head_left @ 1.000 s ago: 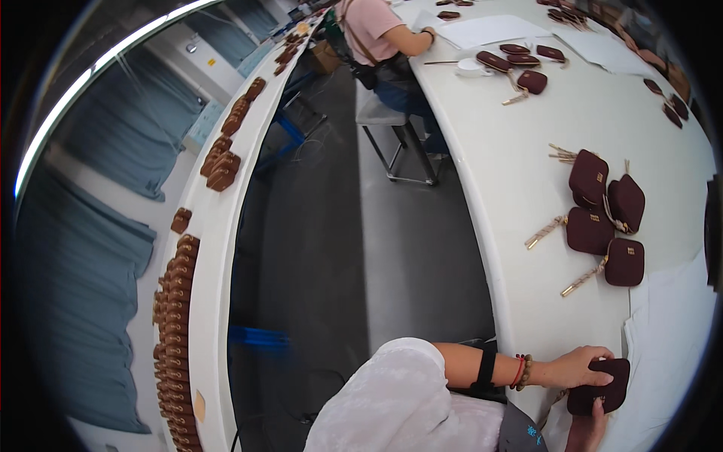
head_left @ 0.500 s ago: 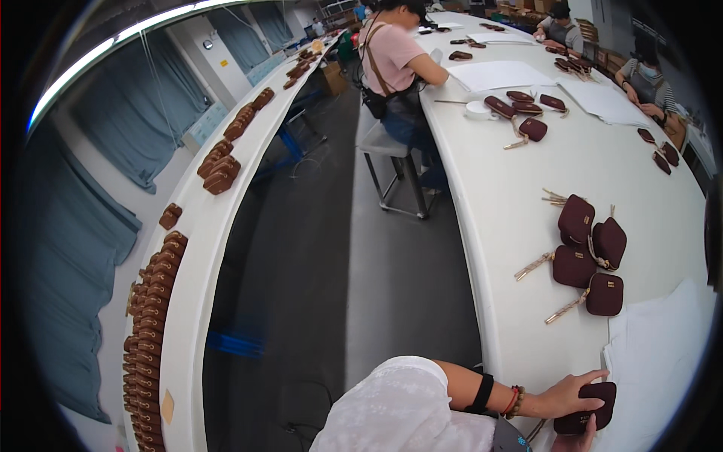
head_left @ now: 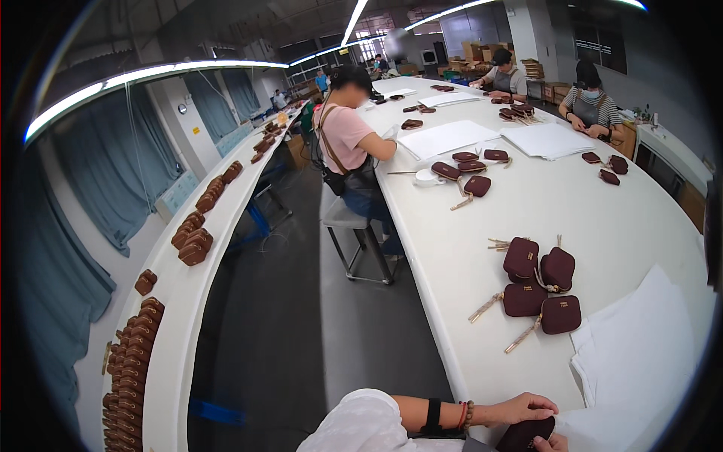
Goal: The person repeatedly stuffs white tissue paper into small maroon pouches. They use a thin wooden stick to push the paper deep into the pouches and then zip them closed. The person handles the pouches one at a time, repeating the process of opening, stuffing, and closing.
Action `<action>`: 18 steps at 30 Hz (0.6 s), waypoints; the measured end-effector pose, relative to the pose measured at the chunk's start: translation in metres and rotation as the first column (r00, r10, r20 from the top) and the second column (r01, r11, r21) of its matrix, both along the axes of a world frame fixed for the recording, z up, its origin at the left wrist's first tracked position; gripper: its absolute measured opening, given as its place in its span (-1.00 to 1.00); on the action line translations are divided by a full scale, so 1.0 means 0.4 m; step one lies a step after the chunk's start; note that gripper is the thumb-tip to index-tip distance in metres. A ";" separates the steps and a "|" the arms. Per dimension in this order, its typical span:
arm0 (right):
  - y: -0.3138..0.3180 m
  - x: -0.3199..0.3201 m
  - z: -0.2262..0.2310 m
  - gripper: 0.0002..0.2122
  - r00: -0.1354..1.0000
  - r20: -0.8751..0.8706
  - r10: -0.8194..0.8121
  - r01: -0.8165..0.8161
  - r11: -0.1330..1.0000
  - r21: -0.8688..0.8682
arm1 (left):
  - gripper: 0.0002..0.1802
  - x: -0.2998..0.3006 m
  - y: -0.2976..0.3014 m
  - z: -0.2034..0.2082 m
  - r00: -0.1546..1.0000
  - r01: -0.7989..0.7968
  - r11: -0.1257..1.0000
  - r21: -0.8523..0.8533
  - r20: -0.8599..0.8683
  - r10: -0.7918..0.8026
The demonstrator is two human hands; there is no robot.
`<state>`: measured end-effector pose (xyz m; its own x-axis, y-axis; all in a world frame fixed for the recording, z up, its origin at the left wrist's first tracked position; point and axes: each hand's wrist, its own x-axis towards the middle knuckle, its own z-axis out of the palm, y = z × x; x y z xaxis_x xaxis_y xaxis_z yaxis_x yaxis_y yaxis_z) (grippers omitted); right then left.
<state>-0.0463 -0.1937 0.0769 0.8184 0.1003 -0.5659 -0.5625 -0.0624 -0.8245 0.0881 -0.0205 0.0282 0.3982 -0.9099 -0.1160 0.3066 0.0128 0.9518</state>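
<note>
A small dark maroon pouch (head_left: 521,435) is in my hands at the lower right, partly cut off by the picture's edge. My left hand (head_left: 520,409), with beads and a red band at its wrist, has bent fingers closed along the pouch's upper edge. My right hand (head_left: 556,443) grips its right side, thumb on the front; most of this hand is out of the picture. Just beyond, a cluster of several similar pouches (head_left: 561,314) with small gold marks and wrapped straps (head_left: 522,339) lies on the white table (head_left: 459,301).
White sheets (head_left: 629,346) lie right of the cluster. Farther up are more pouches (head_left: 476,186), a white tape roll (head_left: 428,178) and paper stacks (head_left: 542,140). A person in pink (head_left: 350,135) sits by the table's left edge. Brown pouches (head_left: 135,369) line a narrow left table.
The view has tilted up and turned right, showing more of the room. My left hand has shifted from across the pouch's front to its upper edge; the pouch is tilted differently.
</note>
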 end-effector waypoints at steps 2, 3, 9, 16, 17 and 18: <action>-0.006 -0.038 -0.023 -0.58 0.967 0.077 -0.242 0.231 0.965 0.121 | -0.64 -0.026 0.003 -0.017 0.991 -0.041 0.999 -0.016 -0.126 0.038; -0.005 -0.048 -0.030 -0.58 0.964 0.081 -0.253 0.235 0.954 0.186 | -0.63 -0.040 0.001 -0.023 0.995 -0.037 0.999 -0.035 -0.089 0.034; 0.011 -0.078 -0.057 -0.56 0.964 0.034 -0.262 0.230 0.894 0.384 | -0.67 -0.101 -0.002 -0.058 0.977 -0.095 0.993 -0.068 0.186 0.106; 0.029 -0.094 -0.071 -0.52 0.999 0.036 -0.016 0.005 0.955 0.296 | -0.69 -0.129 -0.011 -0.091 0.977 0.010 0.980 -0.197 0.212 0.032; 0.011 -0.093 -0.090 -0.51 1.000 -0.014 0.018 -0.014 0.956 0.293 | -0.69 -0.126 -0.012 -0.092 0.977 0.012 0.979 -0.204 0.210 0.032; -0.007 -0.089 -0.107 -0.51 0.997 -0.054 0.052 -0.034 0.954 0.298 | -0.69 -0.116 -0.010 -0.081 0.976 0.016 0.979 -0.205 0.218 0.030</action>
